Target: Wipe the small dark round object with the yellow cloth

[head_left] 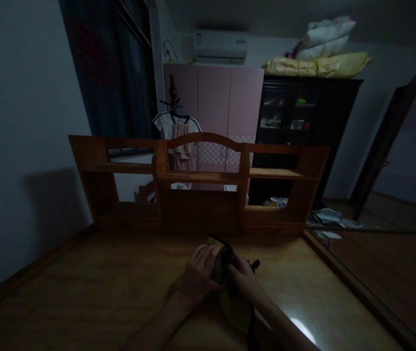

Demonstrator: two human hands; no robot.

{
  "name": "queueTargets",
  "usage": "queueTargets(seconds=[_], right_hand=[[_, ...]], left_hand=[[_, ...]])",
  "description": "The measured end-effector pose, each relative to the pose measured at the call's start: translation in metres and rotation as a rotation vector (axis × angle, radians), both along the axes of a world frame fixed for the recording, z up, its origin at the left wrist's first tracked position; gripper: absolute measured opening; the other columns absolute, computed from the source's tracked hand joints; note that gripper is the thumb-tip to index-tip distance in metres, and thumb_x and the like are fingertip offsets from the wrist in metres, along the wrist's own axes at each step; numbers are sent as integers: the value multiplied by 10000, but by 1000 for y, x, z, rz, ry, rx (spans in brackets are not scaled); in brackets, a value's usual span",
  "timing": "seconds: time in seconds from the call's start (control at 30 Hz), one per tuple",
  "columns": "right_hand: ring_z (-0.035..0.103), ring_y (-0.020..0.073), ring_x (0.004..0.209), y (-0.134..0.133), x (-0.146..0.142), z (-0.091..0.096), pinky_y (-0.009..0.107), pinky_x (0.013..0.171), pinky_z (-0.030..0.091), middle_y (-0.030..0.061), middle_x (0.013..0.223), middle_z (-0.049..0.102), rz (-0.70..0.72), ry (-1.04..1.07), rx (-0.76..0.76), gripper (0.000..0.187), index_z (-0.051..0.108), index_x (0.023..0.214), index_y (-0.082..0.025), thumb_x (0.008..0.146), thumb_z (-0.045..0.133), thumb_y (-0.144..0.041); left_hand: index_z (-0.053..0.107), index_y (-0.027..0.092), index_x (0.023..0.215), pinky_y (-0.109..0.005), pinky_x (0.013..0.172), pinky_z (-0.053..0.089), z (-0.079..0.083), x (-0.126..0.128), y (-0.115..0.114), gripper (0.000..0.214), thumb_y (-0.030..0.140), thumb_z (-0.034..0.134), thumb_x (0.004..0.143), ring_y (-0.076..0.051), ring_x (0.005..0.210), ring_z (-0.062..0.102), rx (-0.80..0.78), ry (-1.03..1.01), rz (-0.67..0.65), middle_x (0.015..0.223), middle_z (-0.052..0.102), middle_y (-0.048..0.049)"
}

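The left hand clasps 1 side of a dark object and the right hand grips the other, over a wooden surface, yellow cloth hanging below; handling appears under way, neither item released, completion unclear.

Your left hand and right hand are bare, and so are both wrists and slender forearms, uncovered down to the lower edge of view; dimness hides finer detail.
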State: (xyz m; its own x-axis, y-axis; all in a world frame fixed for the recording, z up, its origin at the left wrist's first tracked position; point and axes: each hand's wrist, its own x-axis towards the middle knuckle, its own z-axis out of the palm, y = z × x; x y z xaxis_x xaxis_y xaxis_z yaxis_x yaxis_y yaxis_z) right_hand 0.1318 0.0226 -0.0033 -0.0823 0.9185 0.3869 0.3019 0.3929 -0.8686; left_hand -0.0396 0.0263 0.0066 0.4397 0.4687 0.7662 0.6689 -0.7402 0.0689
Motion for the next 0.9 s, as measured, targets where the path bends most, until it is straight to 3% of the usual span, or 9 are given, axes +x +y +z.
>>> queueTargets(seconds=[0.13, 0.27, 0.43, 0.63, 0.7, 0.83, 0.9], right_hand=[[639, 215, 884, -9, 4, 11, 298, 777, 470, 83, 969, 686, -43, -187, 123, 318, 571, 1132, -152, 858, 434, -239], [660, 210, 734, -11, 8, 18, 259, 640, 444, 68, 815, 706, -149, -371, 92, 245, 635, 997, -164, 844, 445, -190], [669, 225, 741, -9, 11, 19, 256, 633, 437, 72, 807, 722, -228, -420, 72, 218, 684, 940, -186, 803, 513, -186], [660, 234, 752, -11, 5, 19, 271, 646, 452, 64, 807, 714, -189, -175, 67, 242, 685, 923, -172, 821, 497, -285], [651, 238, 815, -8, 0, 13, 277, 690, 467, 54, 847, 712, -119, -30, -28, 248, 680, 931, -163, 780, 521, -279], [637, 239, 891, 3, -8, -8, 286, 745, 496, 51, 917, 703, 50, 377, -359, 360, 650, 1000, -136, 679, 520, -234], [635, 239, 903, 7, -10, -15, 293, 765, 499, 58, 930, 698, 77, 470, -409, 378, 639, 1006, -136, 659, 521, -231]], left_hand=[[365, 152, 1326, -484, 1029, 370, 1, 1, -1, 754, 443, 682, 707, -287, 1132, 526, 6, 47, -10, 1213, 558, -144], [387, 132, 1314, -481, 1034, 367, 1, 1, -3, 782, 500, 684, 692, -283, 1133, 522, 12, 63, -19, 1207, 559, -148], [393, 135, 1308, -476, 1052, 344, 2, 2, -5, 786, 507, 693, 683, -276, 1123, 523, -18, 39, -15, 1201, 563, -135], [401, 141, 1298, -481, 1031, 368, 5, 0, -5, 807, 563, 682, 671, -289, 1107, 534, -26, 5, 18, 1198, 569, -140], [401, 152, 1299, -480, 1023, 375, 4, 0, -4, 796, 544, 692, 671, -292, 1107, 534, -62, -15, 37, 1205, 567, -137], [401, 167, 1299, -488, 1028, 358, 1, 1, -3, 814, 475, 743, 627, -303, 1086, 544, -138, -31, 42, 1187, 581, -122], [393, 174, 1306, -480, 1037, 349, 0, 2, -3, 839, 444, 765, 603, -297, 1087, 544, -161, -22, 36, 1190, 580, -113]])
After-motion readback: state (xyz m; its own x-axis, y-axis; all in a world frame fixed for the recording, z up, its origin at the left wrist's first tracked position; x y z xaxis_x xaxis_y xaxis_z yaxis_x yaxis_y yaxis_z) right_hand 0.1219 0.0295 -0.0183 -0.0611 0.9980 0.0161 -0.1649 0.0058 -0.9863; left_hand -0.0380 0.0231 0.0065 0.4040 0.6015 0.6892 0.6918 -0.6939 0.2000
